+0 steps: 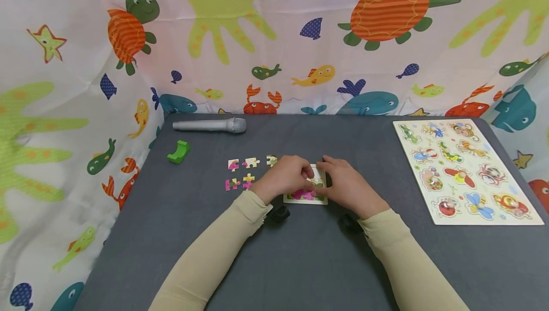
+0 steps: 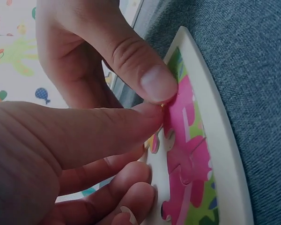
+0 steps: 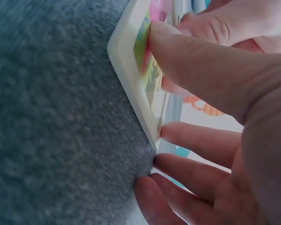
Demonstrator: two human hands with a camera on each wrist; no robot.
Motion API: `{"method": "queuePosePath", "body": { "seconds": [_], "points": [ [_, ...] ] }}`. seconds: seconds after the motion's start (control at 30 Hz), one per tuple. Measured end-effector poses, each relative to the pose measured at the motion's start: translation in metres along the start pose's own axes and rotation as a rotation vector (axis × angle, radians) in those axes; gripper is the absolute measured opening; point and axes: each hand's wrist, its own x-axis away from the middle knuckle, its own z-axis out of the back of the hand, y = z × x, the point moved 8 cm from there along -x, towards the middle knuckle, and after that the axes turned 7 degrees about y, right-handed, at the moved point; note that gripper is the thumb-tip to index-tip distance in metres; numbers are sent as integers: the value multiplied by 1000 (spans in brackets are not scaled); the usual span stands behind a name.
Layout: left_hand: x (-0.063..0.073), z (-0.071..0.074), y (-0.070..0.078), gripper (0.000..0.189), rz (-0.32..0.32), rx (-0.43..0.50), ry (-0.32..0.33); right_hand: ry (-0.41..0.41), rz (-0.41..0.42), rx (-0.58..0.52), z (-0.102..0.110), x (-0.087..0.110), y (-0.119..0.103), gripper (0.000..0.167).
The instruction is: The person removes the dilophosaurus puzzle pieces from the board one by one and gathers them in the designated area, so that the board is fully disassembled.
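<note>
One bare left hand (image 1: 284, 176) curls over a white-framed, pink-and-green jigsaw puzzle (image 1: 305, 197) on grey cloth (image 1: 315, 258), its hold unclear; the bare right hand (image 1: 350, 185), loosely spread, rests its thumb there.

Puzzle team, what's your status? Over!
Left hand over puzzle, grip unclear. Right hand touching it. Puzzle partly filled. Loose pieces to its left, nothing visibly blocking.

Can see two hands (image 1: 283, 175) (image 1: 352, 185), one puzzle tray (image 1: 304, 202), five loose pieces (image 1: 250, 162), one microphone (image 1: 208, 125), one green block (image 1: 178, 152), one bug board (image 1: 467, 171).
</note>
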Motion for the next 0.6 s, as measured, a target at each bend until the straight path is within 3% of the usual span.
{"method": "queuePosePath", "body": {
  "seconds": [0.23, 0.6],
  "points": [
    [-1, -2, 1, 23, -2, -20, 3, -8, 50, 20, 3, 1, 1, 64],
    [-2, -5, 2, 22, 5, -57, 28, 1, 26, -7, 4, 0, 3, 66]
  ]
}}
